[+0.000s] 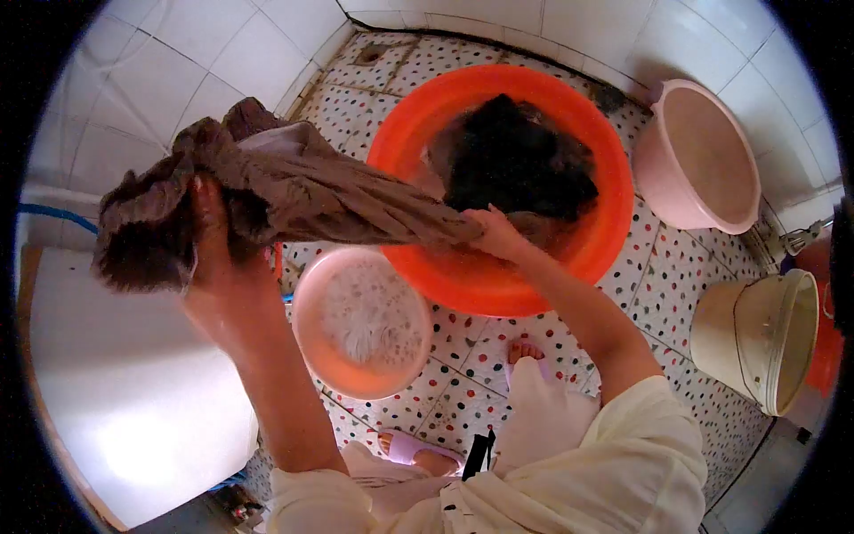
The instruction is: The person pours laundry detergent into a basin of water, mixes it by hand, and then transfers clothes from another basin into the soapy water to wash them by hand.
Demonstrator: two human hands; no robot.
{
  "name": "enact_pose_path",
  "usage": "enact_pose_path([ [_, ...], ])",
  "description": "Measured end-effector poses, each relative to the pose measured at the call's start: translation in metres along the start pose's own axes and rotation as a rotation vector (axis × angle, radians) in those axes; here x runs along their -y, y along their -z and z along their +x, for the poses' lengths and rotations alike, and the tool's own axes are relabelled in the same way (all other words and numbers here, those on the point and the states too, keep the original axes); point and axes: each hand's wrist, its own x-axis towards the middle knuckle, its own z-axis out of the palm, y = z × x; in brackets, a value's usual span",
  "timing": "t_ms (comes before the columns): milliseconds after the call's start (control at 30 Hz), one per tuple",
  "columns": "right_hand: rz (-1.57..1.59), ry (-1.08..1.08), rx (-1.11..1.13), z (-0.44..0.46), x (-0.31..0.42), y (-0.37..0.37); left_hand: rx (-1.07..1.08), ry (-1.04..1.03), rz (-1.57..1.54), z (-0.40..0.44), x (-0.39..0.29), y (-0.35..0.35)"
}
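Observation:
A brown cloth garment is stretched in the air between my two hands. My left hand grips its bunched, dark-edged end at the left; the fingers are partly hidden in the folds. My right hand is closed round its narrow, gathered end, over the orange basin. Below, the large orange basin holds a black cloth and other darker fabric in water. Beside it stands a small pink basin with foamy water and something whitish in it.
A pink tub leans against the wall at the right. Nearer stands a cream bucket, tipped on its side, by a red container. At the left is a white flat surface. A floor drain lies at the back.

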Motion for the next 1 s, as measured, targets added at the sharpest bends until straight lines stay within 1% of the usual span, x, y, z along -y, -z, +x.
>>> enact_pose_path([
  [33, 0.302, -0.118, 0.074, 0.001, -0.005, 0.002, -0.003, -0.079, 0.095, -0.001, 0.008, -0.007],
  [67, 0.305, -0.117, 0.082, -0.005, -0.012, 0.003, -0.004, -0.160, 0.190, -0.005, 0.017, -0.014],
  [100, 0.404, -0.079, -0.006, -0.009, -0.013, 0.011, 0.031, -0.237, 0.198, -0.011, 0.028, -0.022],
  [133, 0.501, -0.041, -0.093, -0.012, -0.001, 0.019, 0.025, -0.235, 0.204, -0.015, 0.031, -0.028],
  [167, 0.500, -0.042, -0.088, -0.018, 0.011, 0.025, 0.065, -0.270, 0.286, -0.021, 0.030, -0.035],
  [200, 0.521, -0.052, -0.215, -0.031, 0.045, 0.039, 0.108, -0.304, 0.365, -0.028, 0.029, -0.046],
  [233, 0.536, -0.064, -0.344, -0.041, 0.071, 0.050, 0.157, 0.044, -0.013, -0.041, 0.030, -0.067],
  [267, 0.527, -0.070, -0.345, -0.043, 0.083, 0.057, 0.251, 0.261, -0.344, -0.050, 0.024, -0.085],
  [300, 0.629, -0.040, -0.357, -0.042, 0.092, 0.065, 0.278, 0.511, -0.650, -0.059, 0.018, -0.103],
  [333, 0.734, -0.009, -0.368, -0.041, 0.103, 0.071, 0.360, 0.624, -0.908, -0.066, 0.010, -0.113],
  [367, 0.726, -0.007, -0.370, -0.042, 0.114, 0.077, 0.391, 0.656, -0.988, -0.088, 0.015, -0.135],
  [400, 0.807, 0.055, -0.414, -0.042, 0.126, 0.082, 0.423, 0.687, -1.066, -0.107, 0.020, -0.154],
  [433, 0.889, 0.115, -0.459, -0.043, 0.142, 0.087, 0.423, 0.688, -1.070, -0.116, 0.015, -0.158],
  [500, 0.963, 0.159, -0.596, -0.046, 0.205, 0.098, 0.631, 0.913, -1.155, -0.132, 0.003, -0.162],
  [533, 0.930, 0.224, -0.584, -0.047, 0.233, 0.104, 0.638, 0.914, -1.156, -0.139, 0.004, -0.171],
  [567, 0.899, 0.286, -0.571, -0.049, 0.251, 0.110, 0.634, 1.000, -1.342, -0.148, 0.007, -0.180],
  [600, 0.902, 0.278, -0.573, -0.050, 0.256, 0.117, 0.621, 1.087, -1.527, -0.146, 0.002, -0.178],
  [633, 0.718, 0.511, -0.515, -0.046, 0.261, 0.125, 0.620, 1.089, -1.528, -0.142, -0.002, -0.177],
  [700, 0.523, 0.746, -0.435, -0.043, 0.270, 0.128, 0.655, 1.357, -1.671, -0.129, -0.008, -0.171],
  [733, 0.573, 0.647, -0.456, -0.046, 0.276, 0.124, 0.640, 1.353, -1.675, -0.137, -0.001, -0.184],
  [767, 0.620, 0.546, -0.477, -0.051, 0.281, 0.120, 0.759, 1.327, -1.652, -0.155, 0.011, -0.207],
  [800, 0.664, 0.448, -0.496, -0.055, 0.286, 0.115, 0.875, 1.294, -1.626, -0.153, 0.011, -0.209],
  [833, 0.708, 0.351, -0.511, -0.056, 0.290, 0.112, 0.854, 1.286, -1.630, -0.153, 0.013, -0.209],
  [900, 0.505, 0.398, -0.533, -0.041, 0.264, 0.101, 0.937, 1.107, -1.444, -0.162, 0.010, -0.200],
  [933, 0.418, 0.366, -0.499, -0.030, 0.235, 0.094, 0.925, 1.112, -1.439, -0.174, 0.014, -0.209],
  [967, 0.329, 0.339, -0.464, -0.018, 0.206, 0.088, 0.834, 1.018, -1.349, -0.196, 0.021, -0.227],
  [1000, 0.397, 0.140, -0.383, -0.013, 0.192, 0.084, 0.745, 0.927, -1.259, -0.209, 0.025, -0.236],
])
